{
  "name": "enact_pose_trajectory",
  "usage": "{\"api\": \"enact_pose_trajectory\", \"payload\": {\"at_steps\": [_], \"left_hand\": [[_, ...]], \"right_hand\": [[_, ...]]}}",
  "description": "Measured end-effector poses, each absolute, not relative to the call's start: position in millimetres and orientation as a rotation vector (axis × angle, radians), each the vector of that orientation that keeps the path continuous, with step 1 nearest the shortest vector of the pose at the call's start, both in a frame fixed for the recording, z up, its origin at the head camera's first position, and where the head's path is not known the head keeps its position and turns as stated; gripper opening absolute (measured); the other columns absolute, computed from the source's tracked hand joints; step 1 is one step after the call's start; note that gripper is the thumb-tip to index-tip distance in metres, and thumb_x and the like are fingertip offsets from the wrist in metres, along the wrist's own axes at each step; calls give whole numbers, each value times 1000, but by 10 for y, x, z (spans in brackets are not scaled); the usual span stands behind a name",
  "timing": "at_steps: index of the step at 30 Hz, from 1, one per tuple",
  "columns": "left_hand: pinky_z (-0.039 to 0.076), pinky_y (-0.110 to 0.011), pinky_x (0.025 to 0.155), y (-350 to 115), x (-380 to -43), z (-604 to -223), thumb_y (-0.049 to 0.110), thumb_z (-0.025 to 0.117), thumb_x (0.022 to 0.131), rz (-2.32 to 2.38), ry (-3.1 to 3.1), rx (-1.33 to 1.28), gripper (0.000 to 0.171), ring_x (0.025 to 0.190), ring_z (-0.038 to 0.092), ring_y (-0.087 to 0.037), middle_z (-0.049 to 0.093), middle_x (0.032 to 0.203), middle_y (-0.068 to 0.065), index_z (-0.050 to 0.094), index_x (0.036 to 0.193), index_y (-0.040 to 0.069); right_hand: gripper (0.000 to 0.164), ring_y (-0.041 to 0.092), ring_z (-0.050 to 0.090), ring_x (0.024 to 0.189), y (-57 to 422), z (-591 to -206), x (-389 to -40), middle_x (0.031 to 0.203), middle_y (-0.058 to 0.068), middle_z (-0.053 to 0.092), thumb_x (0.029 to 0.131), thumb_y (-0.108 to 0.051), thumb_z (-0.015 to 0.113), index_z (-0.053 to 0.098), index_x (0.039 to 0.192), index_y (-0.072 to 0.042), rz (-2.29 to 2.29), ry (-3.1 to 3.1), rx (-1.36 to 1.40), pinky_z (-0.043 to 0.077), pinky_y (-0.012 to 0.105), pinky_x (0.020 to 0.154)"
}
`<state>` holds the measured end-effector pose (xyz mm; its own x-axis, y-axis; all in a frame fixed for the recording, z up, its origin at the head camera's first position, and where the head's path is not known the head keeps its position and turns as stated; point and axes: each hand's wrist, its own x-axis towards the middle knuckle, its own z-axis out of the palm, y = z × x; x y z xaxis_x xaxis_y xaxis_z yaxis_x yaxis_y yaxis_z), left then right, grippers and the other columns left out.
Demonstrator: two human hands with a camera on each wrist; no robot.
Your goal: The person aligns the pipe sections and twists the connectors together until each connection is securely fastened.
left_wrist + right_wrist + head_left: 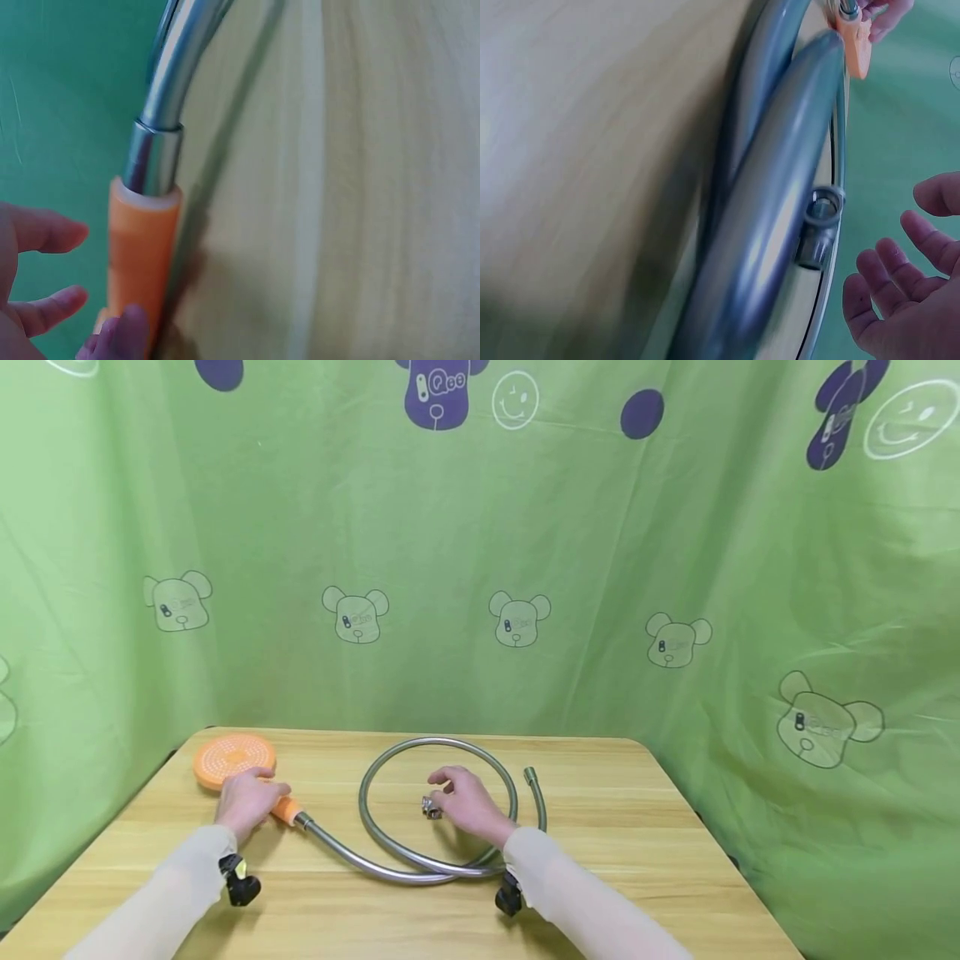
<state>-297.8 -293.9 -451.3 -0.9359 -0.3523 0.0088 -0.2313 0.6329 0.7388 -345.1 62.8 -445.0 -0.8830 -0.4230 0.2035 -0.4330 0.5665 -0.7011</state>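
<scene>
An orange shower head (235, 756) lies at the table's far left, its handle (139, 247) joined to a silver metal hose (352, 858). Over that handle is my left hand (247, 802); in the left wrist view two fingers are spread apart from it, while another fingertip (131, 326) overlaps it. The hose loops across the middle, and its loose end (531, 775) points up at the right. Inside the loop stands a small chrome fitting (431, 807). Right beside it hovers my right hand (472, 806), its fingers (889, 270) loosely bent and apart from the fitting in the right wrist view.
The wooden table (637, 860) carries everything. A green curtain (435, 677) with bear prints hangs behind it and along both sides. Black wrist cameras (240, 881) are strapped under both light sleeves (592, 893), close above the tabletop.
</scene>
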Motion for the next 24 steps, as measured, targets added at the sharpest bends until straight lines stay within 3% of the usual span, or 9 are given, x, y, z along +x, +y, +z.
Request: {"api": "enact_pose_trajectory", "payload": {"at_steps": [3,5,14,21,24], "left_hand": [[43,-59,98,-2891,-2993,-4428,33,65,90,-1090,-2753,433,59,120,51,-50,47,142,-36,55,138,-1],[39,-62,103,-2835,-3008,-4373,34,64,91,-1075,-2771,401,58,127,46,-52,47,143,-34,55,138,0],[51,-51,86,-2495,-3065,-4231,30,65,92,-1107,-2780,234,56,101,64,-39,63,127,-27,55,139,2],[51,-53,94,-2241,-3150,-4207,27,66,91,-1144,-2805,92,52,112,62,-39,63,128,-26,58,136,2],[53,-50,92,-2139,-3193,-4209,26,68,91,-1160,-2818,41,50,109,64,-36,65,126,-25,59,135,4]], "right_hand": [[29,24,59,106,695,-4428,-3462,123,11,64,94,-14,64,66,122,-7,1236,-2774,737,54,41,90],[29,25,60,106,752,-4418,-3471,123,11,64,94,-15,64,66,122,-7,1226,-2777,721,54,42,89],[30,29,63,105,1003,-4447,-3573,120,12,66,93,-13,64,66,121,-3,1163,-2747,668,54,45,91],[29,28,62,103,1176,-4475,-3602,119,14,65,93,-11,65,66,120,-3,1147,-2760,574,54,45,92],[29,29,62,104,1256,-4467,-3598,120,15,66,93,-11,65,67,120,-2,1144,-2758,531,54,46,92]]}}
